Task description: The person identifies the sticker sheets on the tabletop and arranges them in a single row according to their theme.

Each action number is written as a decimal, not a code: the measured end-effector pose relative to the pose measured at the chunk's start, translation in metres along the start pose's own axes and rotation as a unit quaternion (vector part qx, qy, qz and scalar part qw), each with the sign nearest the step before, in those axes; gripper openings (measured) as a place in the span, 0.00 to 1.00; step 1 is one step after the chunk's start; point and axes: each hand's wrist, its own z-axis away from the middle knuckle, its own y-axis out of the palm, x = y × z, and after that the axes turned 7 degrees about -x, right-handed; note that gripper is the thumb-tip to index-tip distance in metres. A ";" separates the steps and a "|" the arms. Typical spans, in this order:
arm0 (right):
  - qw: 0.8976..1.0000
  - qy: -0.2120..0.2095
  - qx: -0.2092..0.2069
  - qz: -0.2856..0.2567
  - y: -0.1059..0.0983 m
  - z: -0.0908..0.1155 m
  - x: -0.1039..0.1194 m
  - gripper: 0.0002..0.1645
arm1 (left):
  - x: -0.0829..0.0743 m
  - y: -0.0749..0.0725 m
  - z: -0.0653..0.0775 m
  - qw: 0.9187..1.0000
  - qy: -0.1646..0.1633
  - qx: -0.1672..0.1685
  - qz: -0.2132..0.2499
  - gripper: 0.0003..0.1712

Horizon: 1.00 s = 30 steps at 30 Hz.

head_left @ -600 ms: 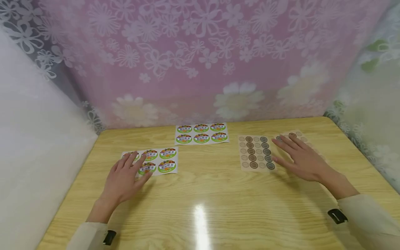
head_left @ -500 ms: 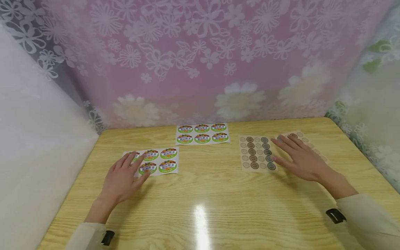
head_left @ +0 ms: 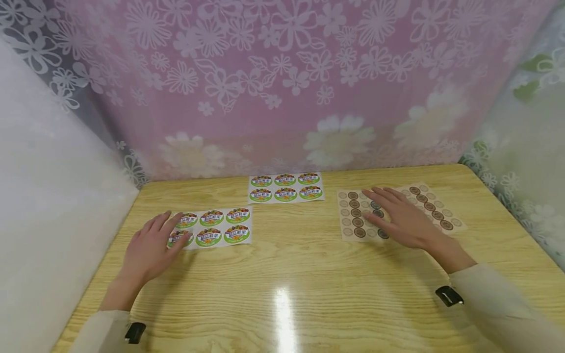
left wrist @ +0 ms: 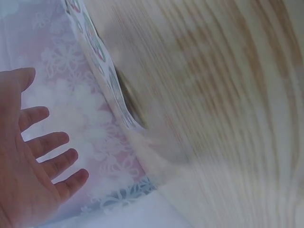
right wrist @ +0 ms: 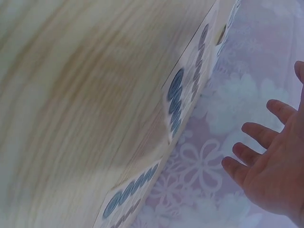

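Note:
My left hand (head_left: 152, 245) hovers with spread, relaxed fingers over the left edge of a white sheet of round fruit stickers (head_left: 223, 227). The left wrist view shows that hand (left wrist: 28, 161) holding nothing, and the sticker sheet (left wrist: 109, 78) has a slightly raised edge. On the other side, my right hand (head_left: 399, 220) is held over a tan sheet of round stickers (head_left: 354, 215), its fingertips covering part of the bluish-grey column. A second tan sticker sheet (head_left: 434, 206) lies angled beside it, partly behind the hand. In the right wrist view the right hand (right wrist: 275, 166) is bare of any object.
Another white sheet of fruit stickers (head_left: 286, 188) lies at the table's back edge. Flowered pink cloth (head_left: 273, 88) hangs behind the wood-grain table (head_left: 247, 294), with pale cloth on both sides. A glare streak marks the table's front middle.
Both hands have shifted left. My left hand now uncovers more of the fruit stickers; my right hand has moved from the angled tan sheet to over the other tan sheet.

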 end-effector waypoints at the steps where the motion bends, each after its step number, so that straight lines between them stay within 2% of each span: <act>1: 1.000 0.000 -0.002 -0.003 0.002 -0.002 0.003 0.38 | 0.002 0.000 0.000 1.000 -0.001 0.000 0.002 0.35; 5: 1.000 -0.002 0.002 -0.008 0.008 -0.011 0.012 0.38 | 0.010 -0.002 -0.001 1.000 -0.002 -0.003 0.013 0.35; 11: 1.000 -0.011 0.013 -0.026 0.014 -0.026 0.027 0.38 | 0.023 -0.002 -0.003 0.998 -0.024 0.025 0.049 0.36; 16: 0.998 -0.013 0.018 -0.066 0.019 -0.038 0.037 0.37 | 0.031 0.001 -0.004 0.996 -0.036 0.035 0.078 0.36; 22: 0.991 -0.009 0.029 -0.133 0.027 -0.054 0.053 0.37 | 0.038 0.002 -0.006 0.994 -0.042 0.037 0.098 0.35; 30: 0.980 0.023 0.052 -0.192 0.045 -0.073 0.072 0.38 | 0.048 0.006 -0.013 0.988 -0.082 0.061 0.114 0.37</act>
